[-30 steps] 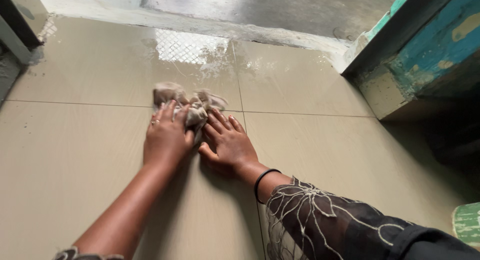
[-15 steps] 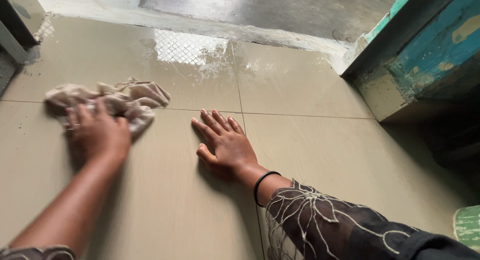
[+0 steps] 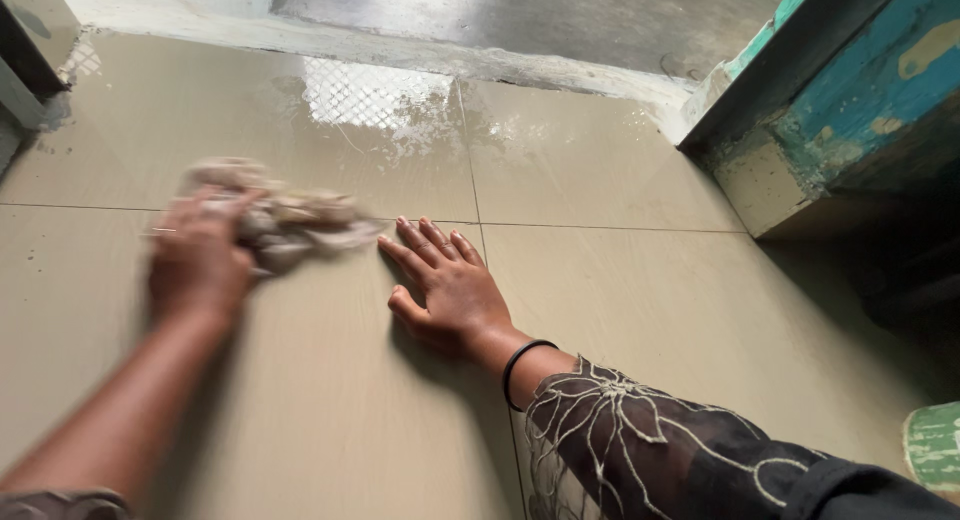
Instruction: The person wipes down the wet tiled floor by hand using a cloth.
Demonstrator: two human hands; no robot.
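Note:
A crumpled beige rag point(image 3: 285, 218) lies on the glossy beige floor tiles point(image 3: 620, 290), blurred by motion. My left hand point(image 3: 200, 265) presses down on its left part, fingers over the cloth. My right hand point(image 3: 448, 285) rests flat on the tile just right of the rag, fingers spread and palm down, holding nothing. A black band sits on that wrist, and a dark sleeve with pale flower embroidery point(image 3: 640, 450) covers the forearm.
A wet patch point(image 3: 385, 105) shines on the tiles ahead, before a raised grey concrete step point(image 3: 520, 20). A worn turquoise door frame point(image 3: 830, 100) stands at the right. A dark frame edge point(image 3: 25, 75) is at the far left.
My left hand swept the rag left from beside the right hand, then back toward the right. My right hand stayed flat on the same tile.

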